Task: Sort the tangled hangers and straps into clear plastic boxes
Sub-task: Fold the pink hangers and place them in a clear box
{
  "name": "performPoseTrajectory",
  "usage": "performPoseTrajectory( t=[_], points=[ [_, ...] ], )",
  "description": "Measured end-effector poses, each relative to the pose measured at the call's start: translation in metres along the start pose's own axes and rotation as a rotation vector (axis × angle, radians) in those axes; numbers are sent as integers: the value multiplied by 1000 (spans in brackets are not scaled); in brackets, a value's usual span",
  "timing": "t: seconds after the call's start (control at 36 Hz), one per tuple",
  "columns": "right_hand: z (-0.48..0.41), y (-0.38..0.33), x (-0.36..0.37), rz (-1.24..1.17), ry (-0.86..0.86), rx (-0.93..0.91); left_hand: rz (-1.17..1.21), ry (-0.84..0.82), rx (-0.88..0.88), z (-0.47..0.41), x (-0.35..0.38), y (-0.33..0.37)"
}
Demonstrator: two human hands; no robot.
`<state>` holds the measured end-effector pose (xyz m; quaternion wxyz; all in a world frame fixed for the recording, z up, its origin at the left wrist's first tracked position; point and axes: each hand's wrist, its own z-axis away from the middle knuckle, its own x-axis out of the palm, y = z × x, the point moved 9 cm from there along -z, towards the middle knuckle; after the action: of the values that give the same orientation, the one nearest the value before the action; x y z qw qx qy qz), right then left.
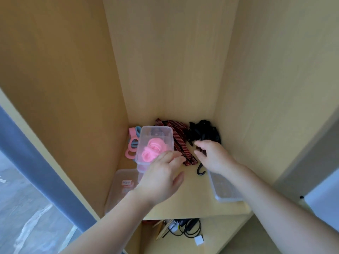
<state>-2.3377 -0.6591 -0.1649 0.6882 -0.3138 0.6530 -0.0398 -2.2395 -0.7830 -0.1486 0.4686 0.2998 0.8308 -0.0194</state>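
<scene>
Reaching into shelf [192, 197]: right hand [214, 157] nearest black hanger tangle [203, 131], lying just beyond its half-curled fingers [206, 143], grip unclear; left hand [161, 177] fingers straight against clear box [165, 130].

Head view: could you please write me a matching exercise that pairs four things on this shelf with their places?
Things
1. clear box with pink pieces
2. striped straps
3. black pile
4. pink and blue loops

Places
A. back right corner of the shelf
B. back left corner, by the left wall
C. touched by the fingers of the left hand
D. between the clear box and the black pile

Pairs: 1-C, 2-D, 3-A, 4-B
</scene>
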Motion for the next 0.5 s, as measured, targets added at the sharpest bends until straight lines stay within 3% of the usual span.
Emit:
performPoseTrajectory(
  t=[0.17,0.33,0.5],
  points=[
    [63,60,33,126,-163,159,106,-139,20,12,51,29],
    [99,92,61,303,-334,181,140,-243,-14,22,88,35],
    [109,119,69,191,-330,348,168,-284,-68,31,106,31]
  ],
)
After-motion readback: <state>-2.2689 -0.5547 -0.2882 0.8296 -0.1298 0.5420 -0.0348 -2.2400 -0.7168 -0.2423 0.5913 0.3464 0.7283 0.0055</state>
